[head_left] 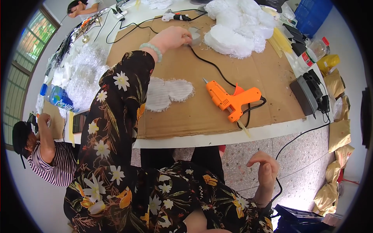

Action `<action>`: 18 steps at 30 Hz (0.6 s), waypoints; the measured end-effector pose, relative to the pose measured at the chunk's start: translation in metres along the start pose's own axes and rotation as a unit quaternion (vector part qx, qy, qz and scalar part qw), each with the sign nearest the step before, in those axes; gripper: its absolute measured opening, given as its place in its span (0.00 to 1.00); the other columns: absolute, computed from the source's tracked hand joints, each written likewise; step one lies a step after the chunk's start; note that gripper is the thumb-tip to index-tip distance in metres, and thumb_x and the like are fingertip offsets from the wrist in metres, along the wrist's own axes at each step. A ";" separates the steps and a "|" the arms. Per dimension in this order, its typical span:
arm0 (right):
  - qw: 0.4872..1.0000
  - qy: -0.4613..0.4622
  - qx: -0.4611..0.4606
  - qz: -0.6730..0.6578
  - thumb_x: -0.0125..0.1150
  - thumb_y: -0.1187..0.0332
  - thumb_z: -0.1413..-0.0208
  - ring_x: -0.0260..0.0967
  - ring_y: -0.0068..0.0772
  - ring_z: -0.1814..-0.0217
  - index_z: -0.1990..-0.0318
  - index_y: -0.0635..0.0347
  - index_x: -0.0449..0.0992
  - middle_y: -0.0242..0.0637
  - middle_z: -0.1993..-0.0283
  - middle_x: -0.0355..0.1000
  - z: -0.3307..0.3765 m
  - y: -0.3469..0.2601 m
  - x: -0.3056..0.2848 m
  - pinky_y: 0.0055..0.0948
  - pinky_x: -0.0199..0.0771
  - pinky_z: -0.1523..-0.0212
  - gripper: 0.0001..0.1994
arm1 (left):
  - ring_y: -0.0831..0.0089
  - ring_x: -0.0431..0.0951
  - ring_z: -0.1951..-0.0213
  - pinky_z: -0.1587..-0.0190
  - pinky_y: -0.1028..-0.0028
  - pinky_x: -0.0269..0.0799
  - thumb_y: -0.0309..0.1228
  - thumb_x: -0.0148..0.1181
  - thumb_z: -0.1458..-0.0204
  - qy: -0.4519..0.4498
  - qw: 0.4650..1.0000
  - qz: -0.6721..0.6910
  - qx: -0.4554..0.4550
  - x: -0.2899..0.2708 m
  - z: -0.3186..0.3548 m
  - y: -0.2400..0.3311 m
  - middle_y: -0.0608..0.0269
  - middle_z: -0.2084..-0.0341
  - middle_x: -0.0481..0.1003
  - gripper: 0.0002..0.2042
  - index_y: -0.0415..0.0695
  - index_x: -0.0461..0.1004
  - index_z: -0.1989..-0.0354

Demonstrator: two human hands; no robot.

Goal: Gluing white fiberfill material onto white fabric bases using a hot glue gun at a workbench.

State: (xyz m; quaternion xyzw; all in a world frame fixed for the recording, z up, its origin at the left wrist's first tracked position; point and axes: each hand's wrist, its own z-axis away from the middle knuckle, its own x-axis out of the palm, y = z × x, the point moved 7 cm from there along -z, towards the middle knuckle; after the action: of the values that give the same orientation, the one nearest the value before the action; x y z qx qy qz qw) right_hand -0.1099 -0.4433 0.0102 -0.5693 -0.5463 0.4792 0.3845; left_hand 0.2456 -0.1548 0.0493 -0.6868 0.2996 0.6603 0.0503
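Note:
My left hand [173, 39], a pale green bead bracelet on its wrist, reaches over the brown cardboard with fingertips pinched together. At those fingertips lies a small, translucent greyish piece [195, 35], too unclear to name. My right hand [266, 169] hangs below the table's front edge, loosely curled with fingers apart and nothing in it. An orange glue gun [229, 99] lies on the cardboard [171, 126], a glue stick poking from its back. Left of it is a flat white fringed fabric piece [169, 93], partly behind my left sleeve.
A white fluffy pile [241, 27] stands at the back right, near yellow glue sticks [280, 42]. Another glue gun [175, 16] lies at the back. Black cables cross the table. A blue-capped bottle [56, 97] lies left; two other people sit on that side.

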 end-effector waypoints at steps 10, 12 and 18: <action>0.999 0.026 0.012 -0.019 0.42 0.50 0.36 0.67 0.33 0.72 0.69 0.70 0.75 0.44 0.74 0.72 -0.004 0.012 -0.010 0.29 0.64 0.66 0.27 | 0.52 0.77 0.69 0.65 0.62 0.73 0.33 0.50 0.47 0.164 0.985 -0.049 0.026 -0.029 -0.007 -0.002 0.51 0.74 0.78 0.11 0.39 0.76 0.67; 1.000 0.024 0.009 -0.013 0.42 0.51 0.36 0.67 0.32 0.72 0.69 0.70 0.75 0.44 0.74 0.72 -0.005 0.012 -0.009 0.29 0.64 0.66 0.27 | 0.52 0.77 0.71 0.66 0.61 0.73 0.32 0.50 0.49 0.196 0.974 -0.106 0.045 -0.031 -0.003 0.005 0.51 0.76 0.77 0.10 0.40 0.75 0.71; 1.000 0.017 0.011 -0.006 0.42 0.52 0.36 0.67 0.32 0.71 0.69 0.69 0.74 0.43 0.74 0.71 -0.008 0.011 -0.006 0.29 0.64 0.66 0.26 | 0.52 0.77 0.73 0.69 0.59 0.73 0.32 0.51 0.52 0.230 0.951 -0.196 0.064 -0.036 0.010 0.020 0.51 0.80 0.75 0.08 0.41 0.74 0.76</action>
State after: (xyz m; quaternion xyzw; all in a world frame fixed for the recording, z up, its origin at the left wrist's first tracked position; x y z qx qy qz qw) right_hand -0.0987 -0.4501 0.0024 -0.5701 -0.5373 0.4731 0.4032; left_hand 0.2289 -0.1535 0.0880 -0.8605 0.2046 0.4411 0.1522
